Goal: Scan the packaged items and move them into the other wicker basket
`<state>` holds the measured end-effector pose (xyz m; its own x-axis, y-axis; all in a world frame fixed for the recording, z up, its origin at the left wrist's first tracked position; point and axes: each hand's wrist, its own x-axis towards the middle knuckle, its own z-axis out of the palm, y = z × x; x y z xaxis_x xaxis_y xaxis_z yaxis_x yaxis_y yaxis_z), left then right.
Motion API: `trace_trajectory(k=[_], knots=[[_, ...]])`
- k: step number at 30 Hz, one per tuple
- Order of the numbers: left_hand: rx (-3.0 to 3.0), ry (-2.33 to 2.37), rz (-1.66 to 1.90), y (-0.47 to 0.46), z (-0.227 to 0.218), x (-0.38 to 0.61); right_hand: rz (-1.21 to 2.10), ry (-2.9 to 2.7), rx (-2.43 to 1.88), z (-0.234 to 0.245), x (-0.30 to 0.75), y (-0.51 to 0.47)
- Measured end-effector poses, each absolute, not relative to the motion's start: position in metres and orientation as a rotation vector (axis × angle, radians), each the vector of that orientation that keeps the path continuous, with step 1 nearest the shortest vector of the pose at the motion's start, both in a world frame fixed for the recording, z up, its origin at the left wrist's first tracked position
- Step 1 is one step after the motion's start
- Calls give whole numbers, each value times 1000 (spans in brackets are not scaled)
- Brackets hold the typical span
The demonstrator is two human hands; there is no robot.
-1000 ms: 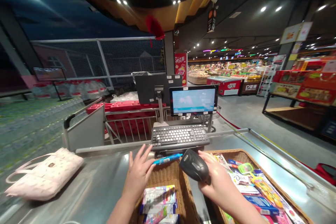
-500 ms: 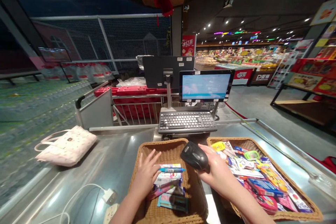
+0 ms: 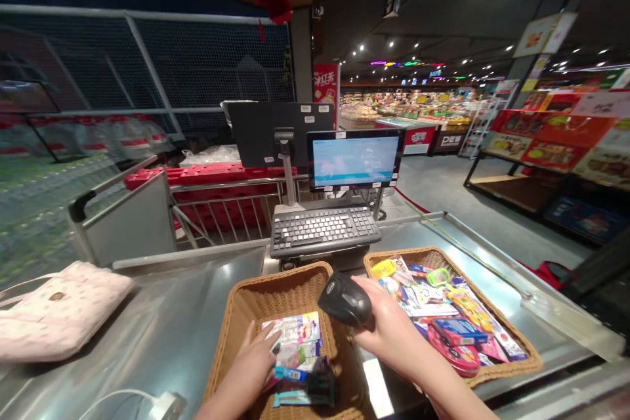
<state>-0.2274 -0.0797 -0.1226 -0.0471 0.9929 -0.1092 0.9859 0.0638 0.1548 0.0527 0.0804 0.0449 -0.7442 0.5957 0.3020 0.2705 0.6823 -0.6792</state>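
Since the earlier frame, the left hand (image 3: 252, 362) and the blue packet (image 3: 291, 374) have moved lower into the left wicker basket (image 3: 275, 293). Leftmost, a pale handbag (image 3: 63, 315) is cut off by the frame's edge. Next, the left hand spreads its fingers over packets (image 3: 306, 325); whether it grips the blue packet cannot be told. The right hand (image 3: 382, 323) wraps a black scanner (image 3: 344, 300), handle hidden. The right basket (image 3: 512, 373), holding mixed packages, is partly covered.

I counted two brown woven baskets (image 3: 280, 285), one black handheld scanner (image 3: 345, 300), one black rectangular keyboard (image 3: 325, 230) with two flat black monitors (image 3: 283, 133) behind it, and one pale pink patterned handbag (image 3: 63, 315).
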Motion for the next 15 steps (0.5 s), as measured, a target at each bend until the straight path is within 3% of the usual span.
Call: trace_trajectory(k=[4,10,15], knots=[[2005,2208,-53,-63,-108,-226,840,-2330,-684,61,79,91],[2251,2216,273,30,-55,-182,692,-2235,-831,84,133,124],[2438,2049,438,132,-41,-117,593,-2174,-910,91,173,152]])
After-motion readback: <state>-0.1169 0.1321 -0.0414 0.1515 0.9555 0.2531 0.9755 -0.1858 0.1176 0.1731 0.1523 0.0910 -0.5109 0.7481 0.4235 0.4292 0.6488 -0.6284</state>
